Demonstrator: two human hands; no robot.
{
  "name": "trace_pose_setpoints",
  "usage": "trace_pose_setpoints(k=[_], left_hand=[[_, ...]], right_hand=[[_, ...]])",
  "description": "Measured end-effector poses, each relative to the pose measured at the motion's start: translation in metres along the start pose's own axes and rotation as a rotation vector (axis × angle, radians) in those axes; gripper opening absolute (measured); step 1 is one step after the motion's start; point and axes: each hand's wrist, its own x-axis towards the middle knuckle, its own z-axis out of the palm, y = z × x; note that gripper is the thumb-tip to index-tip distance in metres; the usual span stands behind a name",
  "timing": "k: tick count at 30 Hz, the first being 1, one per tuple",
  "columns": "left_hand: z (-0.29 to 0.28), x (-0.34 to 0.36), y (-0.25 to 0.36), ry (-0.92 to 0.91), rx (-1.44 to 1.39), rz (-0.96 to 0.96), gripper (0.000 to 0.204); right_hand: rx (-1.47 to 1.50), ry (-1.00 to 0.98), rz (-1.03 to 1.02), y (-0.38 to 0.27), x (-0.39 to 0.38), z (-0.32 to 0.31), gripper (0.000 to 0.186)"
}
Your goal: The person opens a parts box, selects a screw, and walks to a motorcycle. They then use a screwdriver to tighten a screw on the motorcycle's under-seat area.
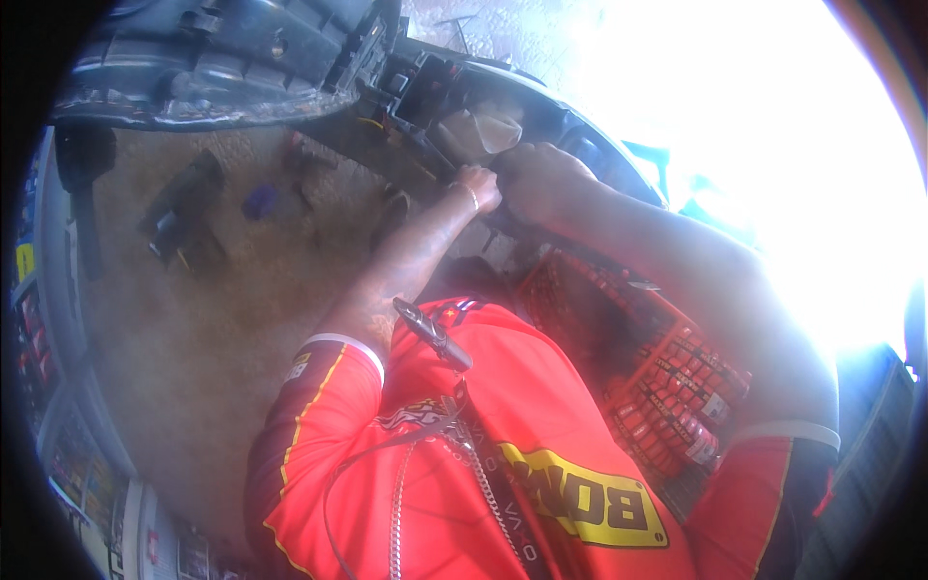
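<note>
Both of my hands meet at the near side of an open dark vehicle compartment [425, 92]. My left hand [477, 188], with a thin band on its wrist, is closed in a fist. Beside it, my right hand [543, 182] is closed too, its fingers curled. Whatever the two hands grip is hidden beneath them. Just beyond my fingers lies a pale, beige, crumpled-looking piece [480, 133], maybe cloth or a bag; haze blurs it. Black plastic fittings and a short yellow strip [370, 123] show left of it.
A large black moulded panel [222, 63] stands raised at the upper left. Dark objects [184, 208] and a purple item [259, 201] lie on the brown floor. Red packages [667, 401] fill a display at my right; stocked shelves [34, 338] line the left. Glare whites out the upper right.
</note>
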Motion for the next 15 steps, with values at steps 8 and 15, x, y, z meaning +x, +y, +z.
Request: trace_pose_setpoints(k=[8,15], left_hand=[[-0.001,0.0,-0.001,-0.003,0.023,0.01,0.029],[0.005,0.004,-0.006,0.042,-0.027,0.038,0.028]], right_hand=[[0.415,-0.554,0.22,0.013,0.023,-0.002,0.022],[0.132,-0.358,0.032,0.0,-0.004,-0.011,0.021]])
